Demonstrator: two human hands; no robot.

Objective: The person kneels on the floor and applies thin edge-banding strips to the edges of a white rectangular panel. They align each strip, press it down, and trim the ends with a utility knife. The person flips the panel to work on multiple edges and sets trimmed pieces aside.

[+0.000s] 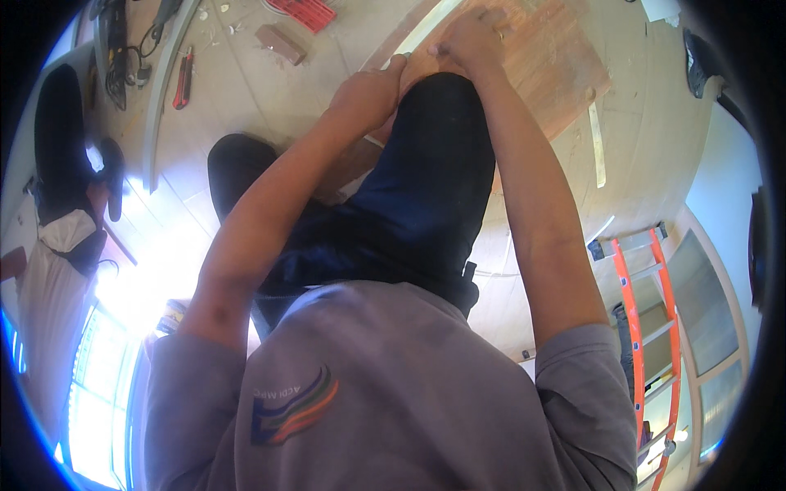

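A flat reddish-brown wooden board (565, 61) lies in front of me, past my raised knee. A pale narrow strip (422, 31) runs along its left edge. My left hand (368, 96) is closed at the board's near left edge, its thumb toward the strip; what sits inside the fist is hidden. Over the board, my right hand (475, 42) has its fingers curled down near the strip. Anything small between those fingers cannot be made out.
On the floor to the left are a red utility knife (182, 79), a brown block (281, 43), a red plastic piece (309, 11), a long grey strip (161, 98) and a black corded tool (115, 57). A pale offcut (598, 146) lies right; an orange ladder (626, 286) stands behind. Another person (61, 139) is at left.
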